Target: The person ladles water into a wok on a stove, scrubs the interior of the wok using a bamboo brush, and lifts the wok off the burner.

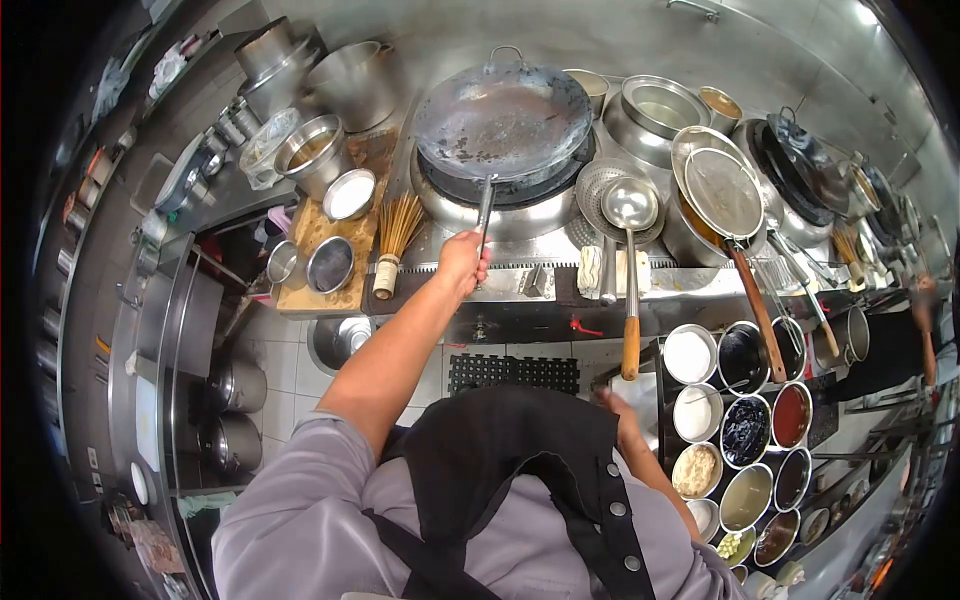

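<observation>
My left hand (463, 262) is wrapped round the metal handle of a large dark wok (503, 120), which rests on the round burner (500, 215) in front of me. The wok looks empty, with a worn, patchy inner surface. My right hand (622, 415) hangs low near my body, beside the rows of seasoning bowls; its fingers are blurred and partly hidden. Above it a ladle (630, 205) with a wooden handle lies on a perforated skimmer (592, 192), its handle jutting over the counter's front edge.
A bamboo brush (400, 225) stands left of the burner, beside a wooden board (318, 285) with metal bowls. Strainers (722, 195) lie over a pot at the right. Bowls of sauces and powders (745, 430) stand lower right. Another person's arm (925, 320) shows far right.
</observation>
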{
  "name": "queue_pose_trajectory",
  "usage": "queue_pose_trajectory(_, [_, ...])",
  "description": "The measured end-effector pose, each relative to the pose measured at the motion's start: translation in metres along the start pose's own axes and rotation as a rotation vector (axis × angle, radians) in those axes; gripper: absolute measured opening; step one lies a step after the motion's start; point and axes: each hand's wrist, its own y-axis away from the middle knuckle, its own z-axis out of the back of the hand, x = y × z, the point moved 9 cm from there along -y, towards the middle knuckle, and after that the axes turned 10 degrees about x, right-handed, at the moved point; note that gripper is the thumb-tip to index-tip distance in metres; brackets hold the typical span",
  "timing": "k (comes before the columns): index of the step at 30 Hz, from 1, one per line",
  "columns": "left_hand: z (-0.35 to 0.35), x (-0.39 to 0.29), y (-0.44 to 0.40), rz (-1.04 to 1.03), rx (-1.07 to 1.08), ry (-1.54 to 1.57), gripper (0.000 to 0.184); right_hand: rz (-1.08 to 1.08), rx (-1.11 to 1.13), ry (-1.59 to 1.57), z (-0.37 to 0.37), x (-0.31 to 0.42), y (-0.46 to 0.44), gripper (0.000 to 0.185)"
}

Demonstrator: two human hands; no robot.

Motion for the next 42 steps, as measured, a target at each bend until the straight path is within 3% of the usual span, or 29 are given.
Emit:
queue_pose_trajectory(1, [0.007,-0.003,0.007,-0.039,-0.028,-0.023,0.028,0.024,-0.047,0.263,0.015,-0.019,-0.003,0.039])
queue_pose_trajectory(6, [0.092,-0.036,0.045,-0.167,-0.122,-0.383,0.025,0.067,-0.042,0.425,0.023,-0.062,0.029,0.038])
queue_pose_trajectory(8, [0.136,-0.080,0.040,-0.317,-0.265,-0.919,0.033,0.076,-0.074,0.487,0.017,-0.050,0.046,0.039])
queue_pose_trajectory(10, [0.164,-0.123,0.041,-0.339,-0.328,-1.177,0.034,0.096,-0.106,0.539,0.006,-0.020,0.061,0.040])
queue_pose_trajectory(12, [0.227,-0.162,-0.008,-0.628,-0.439,-1.648,0.033,0.122,-0.136,0.573,-0.005,0.010,0.074,0.041])
queue_pose_trajectory(13, [0.225,-0.169,-0.017,-0.632,-0.432,-1.645,0.033,0.137,-0.150,0.572,-0.014,0.029,0.079,0.041])
queue_pose_trajectory(15, [0.249,-0.173,-0.037,-0.386,-0.425,-1.040,0.029,0.160,-0.173,0.511,-0.024,0.058,0.081,0.043])
queue_pose_trajectory(17, [0.256,-0.151,-0.045,-0.143,-0.395,-0.429,0.025,0.213,-0.083,0.051,-0.033,0.077,0.070,0.053])
queue_pose_trajectory(18, [0.224,-0.132,-0.034,-0.279,-0.353,-0.304,0.035,0.222,-0.085,0.052,-0.039,0.094,0.062,0.053])
queue_pose_trajectory(20, [0.164,-0.090,-0.002,-0.288,-0.209,-0.406,0.029,0.149,0.104,-0.368,-0.073,0.116,0.050,0.059])
queue_pose_trajectory(23, [0.127,-0.012,0.015,-0.165,-0.149,-0.395,0.028,0.255,0.122,-0.526,-0.122,0.173,0.052,0.062])
queue_pose_trajectory(24, [0.122,0.001,0.011,-0.181,-0.093,-0.386,0.027,0.245,0.108,-0.580,-0.132,0.186,0.050,0.052])
queue_pose_trajectory(26, [0.112,0.000,0.018,-0.201,-0.063,-0.325,0.025,0.184,0.357,-0.693,-0.118,0.189,0.023,0.040])
queue_pose_trajectory(28, [0.122,-0.004,0.008,-0.209,-0.037,-0.362,0.024,0.208,0.281,-0.574,-0.124,0.211,0.028,0.033])
queue_pose_trajectory(30, [0.138,-0.023,0.000,-0.349,-0.075,-0.414,0.023,0.236,0.022,-0.144,-0.135,0.228,0.046,0.039])
queue_pose_trajectory(31, [0.145,-0.036,0.003,-0.393,-0.158,-0.463,0.025,0.240,0.016,-0.140,-0.139,0.234,0.043,0.039])
queue_pose_trajectory(33, [0.152,-0.049,0.004,-0.396,-0.171,-0.432,0.028,0.363,-0.151,0.382,-0.141,0.268,0.040,0.051])
queue_pose_trajectory(35, [0.156,-0.055,0.006,-0.378,-0.191,-0.407,0.033,0.439,-0.307,0.606,-0.159,0.314,0.029,0.067])
queue_pose_trajectory(37, [0.148,-0.061,0.007,-0.391,-0.186,-0.458,0.033,0.587,-0.430,0.997,-0.173,0.366,-0.005,0.068])
queue_pose_trajectory(40, [0.151,-0.059,-0.019,-0.440,-0.190,-0.586,0.033,0.547,-0.424,1.005,-0.183,0.406,-0.044,0.067])
queue_pose_trajectory(42, [0.145,-0.074,-0.025,-0.740,-0.339,-1.020,0.028,0.480,-0.309,0.933,-0.190,0.408,-0.055,0.069])
